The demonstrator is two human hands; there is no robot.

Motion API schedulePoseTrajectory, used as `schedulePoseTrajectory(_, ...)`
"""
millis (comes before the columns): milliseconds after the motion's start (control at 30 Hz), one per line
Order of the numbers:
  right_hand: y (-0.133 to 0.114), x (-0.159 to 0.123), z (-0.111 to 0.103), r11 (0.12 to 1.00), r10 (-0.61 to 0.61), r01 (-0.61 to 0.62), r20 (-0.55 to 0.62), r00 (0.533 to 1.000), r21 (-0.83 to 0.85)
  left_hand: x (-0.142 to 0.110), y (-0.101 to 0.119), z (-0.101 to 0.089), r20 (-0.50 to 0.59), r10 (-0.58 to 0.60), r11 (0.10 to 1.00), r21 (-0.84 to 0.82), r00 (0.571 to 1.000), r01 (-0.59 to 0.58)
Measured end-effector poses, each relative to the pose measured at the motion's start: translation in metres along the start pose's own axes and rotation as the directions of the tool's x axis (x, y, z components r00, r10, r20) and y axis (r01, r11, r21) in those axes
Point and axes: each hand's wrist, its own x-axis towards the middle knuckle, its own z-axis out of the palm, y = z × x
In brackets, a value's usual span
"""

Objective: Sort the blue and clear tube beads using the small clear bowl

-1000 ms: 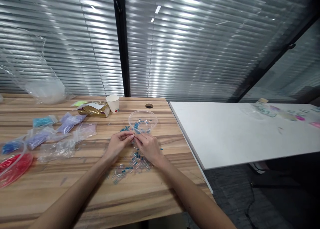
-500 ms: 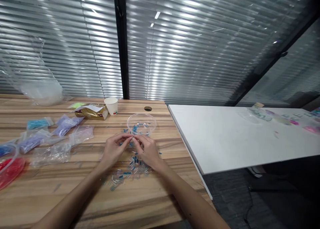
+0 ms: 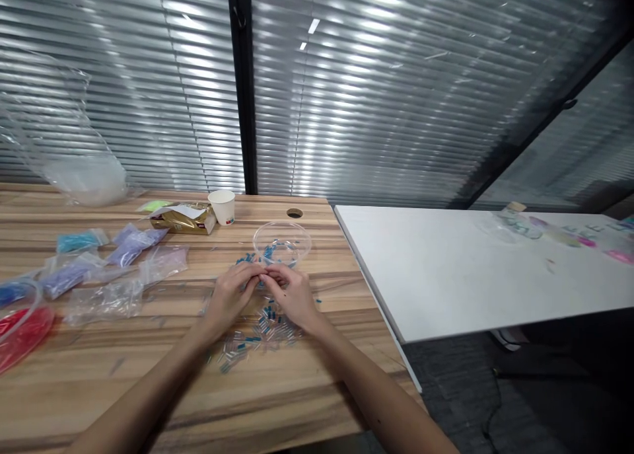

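Fingertips meeting, my left hand (image 3: 232,292) and my right hand (image 3: 291,294) are both pinched closed over the wooden table. Whatever sits between the fingers is too small to make out. Just beyond them stands a clear round plastic tub (image 3: 306,248) with blue tube-shaped pieces in it. Some blue pieces (image 3: 244,259) lie beside the tub, behind my left hand. Under and in front of my hands, a loose scatter of small clear and blue tube-shaped pieces (image 3: 267,328) covers part of the wood.
Left lie purple packets (image 3: 133,244), a turquoise packet (image 3: 78,241), clear bags (image 3: 106,302) and a red bag (image 3: 27,335). Behind stand a gold box (image 3: 184,220) and a paper cup (image 3: 222,207). A white table (image 3: 426,269) adjoins on the right, with plastic items at its far end.
Both hands stay pinched together at nearly the same spot, with the fingers slightly shifted. The whole view has moved a little; the things on the table lie as before.
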Motion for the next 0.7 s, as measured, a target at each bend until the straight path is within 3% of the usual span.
schedulePoseTrajectory(333,0.0022,-0.0004,0.0009,0.999,0.001,0.0,0.032,0.999,-0.038,0.0007,-0.0016,-0.0019,0.011,0.09,0.996,-0.017,0.996,-0.09)
schedulePoseTrajectory(700,0.0093,-0.0035,0.0027,0.997,0.005,-0.005,0.006,1.0,-0.079,-0.0024,-0.0007,0.001,0.065,-0.022,0.995,-0.101,0.998,0.028)
